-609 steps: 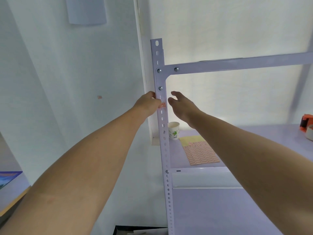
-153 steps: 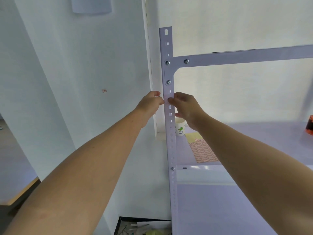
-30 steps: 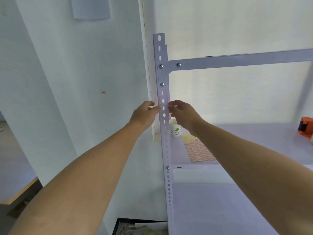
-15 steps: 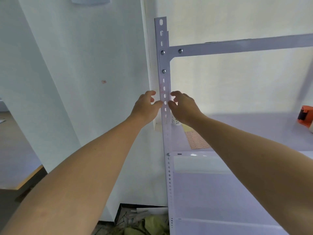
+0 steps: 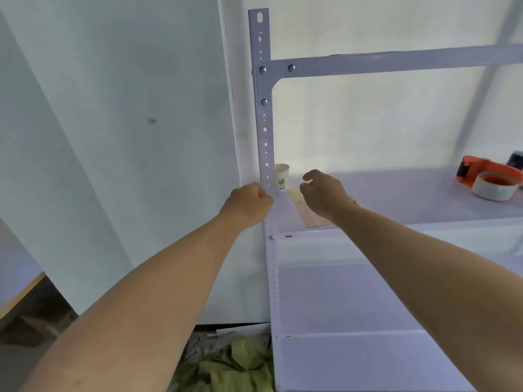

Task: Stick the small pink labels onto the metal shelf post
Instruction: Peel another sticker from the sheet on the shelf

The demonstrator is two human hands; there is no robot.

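Observation:
The pale perforated metal shelf post [image 5: 265, 142] stands upright at centre, bolted to a crossbar at the top. My left hand [image 5: 245, 205] is curled around the post's left edge just above the shelf level, fingertips pressed on it. My right hand [image 5: 322, 194] hovers off the post to the right, fingers loosely curled and apart, holding nothing that I can see. Under it on the shelf lies the sheet of small pink labels [image 5: 310, 217], partly covered by the hand. No pink label shows on the post's visible face.
A paper cup [image 5: 282, 176] stands on the shelf board [image 5: 410, 199] right behind the post. An orange tape dispenser [image 5: 486, 179] sits at the far right. One pink label [image 5: 152, 121] sticks on the wall at left. Crumpled material [image 5: 235, 363] lies on the floor below.
Both hands have dropped lower along the post. My right hand has let go of the post and shifted right, over the label sheet. My left hand stays on the post.

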